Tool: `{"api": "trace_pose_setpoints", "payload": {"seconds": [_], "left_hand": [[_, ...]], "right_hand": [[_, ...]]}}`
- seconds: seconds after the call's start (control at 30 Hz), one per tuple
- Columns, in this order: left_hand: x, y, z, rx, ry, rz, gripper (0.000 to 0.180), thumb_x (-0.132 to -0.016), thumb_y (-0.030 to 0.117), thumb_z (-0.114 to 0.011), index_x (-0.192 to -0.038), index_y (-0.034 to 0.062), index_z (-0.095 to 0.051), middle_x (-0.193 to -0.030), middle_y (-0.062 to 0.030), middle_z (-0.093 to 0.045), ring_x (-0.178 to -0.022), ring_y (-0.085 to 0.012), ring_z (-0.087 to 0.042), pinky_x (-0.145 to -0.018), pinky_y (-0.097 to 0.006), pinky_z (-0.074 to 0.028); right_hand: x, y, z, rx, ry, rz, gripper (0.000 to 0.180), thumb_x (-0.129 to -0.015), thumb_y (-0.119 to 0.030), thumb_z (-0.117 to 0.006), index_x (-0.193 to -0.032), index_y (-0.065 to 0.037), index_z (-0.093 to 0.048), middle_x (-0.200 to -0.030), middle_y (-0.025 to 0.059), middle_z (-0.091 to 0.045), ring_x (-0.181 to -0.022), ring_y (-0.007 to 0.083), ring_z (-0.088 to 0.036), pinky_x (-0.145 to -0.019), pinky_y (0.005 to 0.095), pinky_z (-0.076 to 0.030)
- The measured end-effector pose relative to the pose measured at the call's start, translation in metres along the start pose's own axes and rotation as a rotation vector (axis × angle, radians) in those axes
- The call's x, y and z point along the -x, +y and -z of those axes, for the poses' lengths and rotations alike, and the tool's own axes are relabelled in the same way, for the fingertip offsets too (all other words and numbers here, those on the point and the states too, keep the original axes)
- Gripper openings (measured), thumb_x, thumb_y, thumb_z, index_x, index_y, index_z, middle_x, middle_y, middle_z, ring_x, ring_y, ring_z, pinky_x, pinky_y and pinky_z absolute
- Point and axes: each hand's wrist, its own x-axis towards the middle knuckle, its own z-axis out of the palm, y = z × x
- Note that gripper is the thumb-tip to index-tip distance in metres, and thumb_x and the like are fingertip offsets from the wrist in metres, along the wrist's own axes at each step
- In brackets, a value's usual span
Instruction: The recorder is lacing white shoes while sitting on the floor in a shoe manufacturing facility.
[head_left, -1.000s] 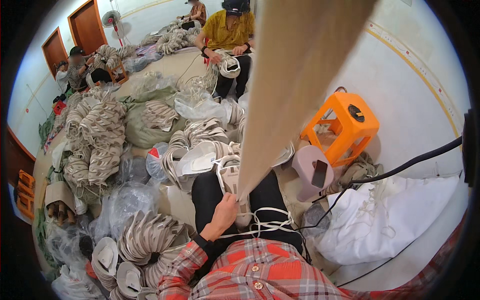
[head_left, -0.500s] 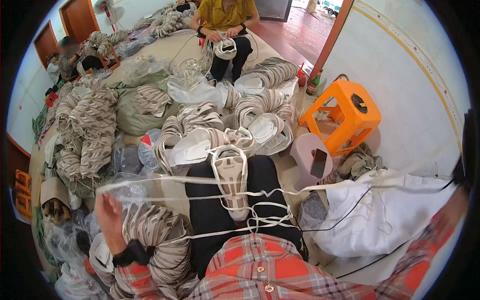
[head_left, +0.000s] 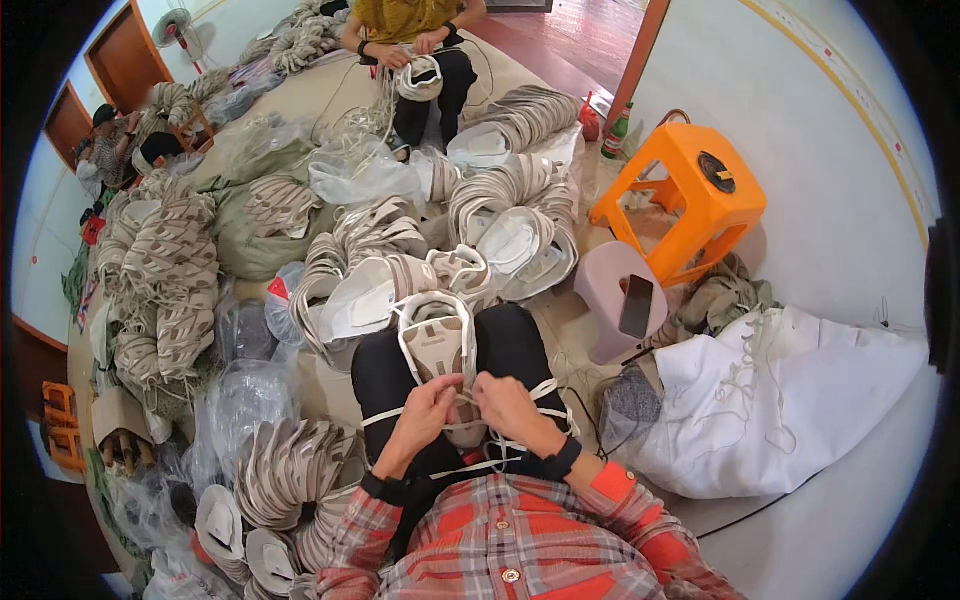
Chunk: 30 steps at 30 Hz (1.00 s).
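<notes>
A beige and white shoe upper [head_left: 437, 345] lies across my black-trousered lap, its padded opening facing away from me. My left hand [head_left: 424, 418] is over its left side near the lace holes, thumb and fingers pinched together. Close beside it, my right hand [head_left: 510, 410] is also closed, fingertips on the upper's right edge. A flat cream shoelace [head_left: 546, 388] runs between the hands and trails in loops over my thighs. Its exact course at the fingertips is partly hidden by my fingers.
Stacks of shoe uppers [head_left: 290, 470] lie at my left, with more uppers [head_left: 365, 295] ahead. An orange stool [head_left: 690, 150], a low pale stool [head_left: 600, 290] bearing a phone [head_left: 637, 306], and a white sack [head_left: 770, 400] stand right. Ahead, a person [head_left: 412, 30] handles another upper.
Both my hands have come in from wide apart, where the lace was stretched out sideways, to the shoe upper. The lace now hangs slack on my lap. The view has shifted slightly.
</notes>
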Motion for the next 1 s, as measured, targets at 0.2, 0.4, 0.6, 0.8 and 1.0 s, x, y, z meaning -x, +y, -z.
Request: {"api": "trace_pose_setpoints", "payload": {"seconds": [0.2, 0.4, 0.6, 0.8, 1.0], "left_hand": [[-0.001, 0.007, 0.005, 0.057, -0.127, 0.051, 0.032, -0.092, 0.015, -0.043, -0.118, -0.0016, -0.053, -0.063, 0.001, -0.052, -0.057, -0.0061, -0.047, -0.053, -0.021, -0.039], [-0.006, 0.009, 0.01, 0.041, -0.199, 0.107, 0.032, -0.091, 0.016, -0.044, -0.117, -0.0026, -0.052, -0.064, 0.0005, -0.053, -0.057, -0.0064, -0.047, -0.052, -0.021, -0.038], [-0.006, 0.007, 0.003, 0.161, -0.202, 0.18, 0.028, -0.09, 0.014, -0.044, -0.112, -0.0008, -0.054, -0.062, 0.0007, -0.052, -0.056, -0.0061, -0.047, -0.05, -0.02, -0.035], [-0.009, 0.003, 0.012, 0.183, -0.257, 0.163, 0.028, -0.091, 0.014, -0.042, -0.112, -0.0002, -0.053, -0.062, -0.0026, -0.054, -0.059, -0.0098, -0.052, -0.053, -0.024, -0.04], [-0.049, 0.023, 0.013, -0.551, -0.432, 0.143, 0.024, -0.087, 0.014, -0.044, -0.101, 0.0005, -0.058, -0.063, -0.0149, -0.056, -0.061, -0.0226, -0.059, -0.056, -0.034, -0.047]], "right_hand": [[0.009, 0.004, -0.004, 0.103, -0.012, 0.045, 0.01, -0.073, -0.008, -0.052, -0.079, 0.001, -0.051, -0.074, 0.0229, -0.061, -0.069, 0.0397, -0.061, -0.061, 0.0453, -0.049], [0.008, -0.004, -0.011, 0.148, 0.072, 0.001, 0.011, -0.07, -0.007, -0.054, -0.078, 0.0, -0.051, -0.067, 0.0196, -0.06, -0.064, 0.0381, -0.061, -0.058, 0.0454, -0.048], [0.009, -0.002, -0.02, 0.114, 0.127, -0.053, 0.009, -0.074, -0.008, -0.053, -0.076, 0.001, -0.051, -0.063, 0.0208, -0.06, -0.06, 0.0387, -0.061, -0.054, 0.0462, -0.048], [0.005, 0.004, -0.024, -0.068, 0.14, -0.087, 0.008, -0.077, -0.008, -0.051, -0.076, 0.001, -0.051, -0.063, 0.023, -0.058, -0.063, 0.041, -0.059, -0.058, 0.0479, -0.047], [0.007, 0.011, -0.018, -0.101, 0.112, -0.049, 0.007, -0.074, -0.005, -0.05, -0.077, 0.002, -0.05, -0.067, 0.0254, -0.058, -0.066, 0.0434, -0.058, -0.059, 0.0493, -0.045]]}}
